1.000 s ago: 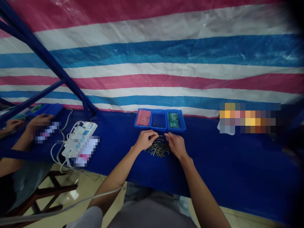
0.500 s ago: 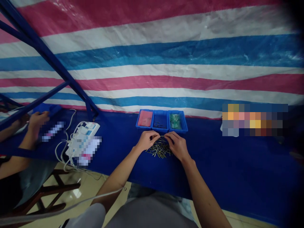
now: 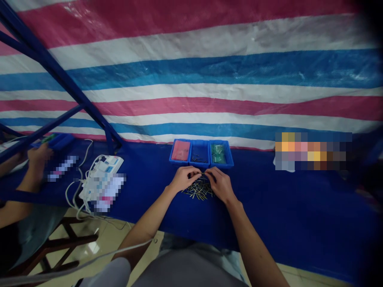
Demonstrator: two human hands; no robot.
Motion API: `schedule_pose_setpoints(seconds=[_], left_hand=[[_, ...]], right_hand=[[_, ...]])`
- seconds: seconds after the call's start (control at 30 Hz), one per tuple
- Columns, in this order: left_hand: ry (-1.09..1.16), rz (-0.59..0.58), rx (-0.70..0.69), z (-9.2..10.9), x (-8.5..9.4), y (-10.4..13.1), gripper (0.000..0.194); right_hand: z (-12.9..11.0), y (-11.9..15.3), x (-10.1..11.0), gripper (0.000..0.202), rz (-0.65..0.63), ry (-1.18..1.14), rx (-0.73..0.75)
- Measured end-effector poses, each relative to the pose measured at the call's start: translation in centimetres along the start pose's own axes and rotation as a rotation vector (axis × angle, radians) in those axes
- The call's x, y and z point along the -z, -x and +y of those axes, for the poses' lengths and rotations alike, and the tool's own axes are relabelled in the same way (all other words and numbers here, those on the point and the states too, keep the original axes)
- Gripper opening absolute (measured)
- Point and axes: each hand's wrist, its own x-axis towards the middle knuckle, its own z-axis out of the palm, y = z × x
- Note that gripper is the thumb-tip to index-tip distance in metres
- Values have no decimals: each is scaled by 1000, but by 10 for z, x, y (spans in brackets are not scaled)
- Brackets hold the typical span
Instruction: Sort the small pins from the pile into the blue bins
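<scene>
My left hand [image 3: 184,179] and my right hand [image 3: 220,184] meet over a loose pile of thin, dark and yellowish stick-like pieces [image 3: 197,191] on the blue table. Thumb and fingers of both hands are pinched on the ends of one thin stick-like piece [image 3: 203,173], held level between them. The fingertips hide most of it. Just beyond the hands stands a row of blue bins. Pink flat pieces [image 3: 181,150] fill the left one, a few dark thin pieces [image 3: 197,156] lie in the middle bin [image 3: 200,148], and green and clear pieces [image 3: 218,153] are in the right one.
Left on the blue table [image 3: 269,207] lie white power strips [image 3: 103,167] with tangled cords. A blue metal frame [image 3: 68,83] slants beside them. Another person's hand [image 3: 38,157] works at the far left. Striped sheeting [image 3: 191,71] hangs behind. Some items are pixelated.
My hands have drawn slightly closer together, still pinching the thin piece. The whole view has shifted a little. At the left, the other person's hand has moved.
</scene>
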Motion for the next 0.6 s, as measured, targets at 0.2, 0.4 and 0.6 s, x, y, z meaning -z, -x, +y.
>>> schedule_pose_setpoints(seconds=[0.2,0.4,0.6], left_hand=[[16,35,7,-3,0,0,24],[14,21,-7,-4,0,0,24],[-1,22,-19,-4,0,-1,24]], right_hand=[[-5,0,-2,17,-10,-9,3],[-2,1,-9,18,-20,-16,29],[0,1,-8,20,-32,14,22]])
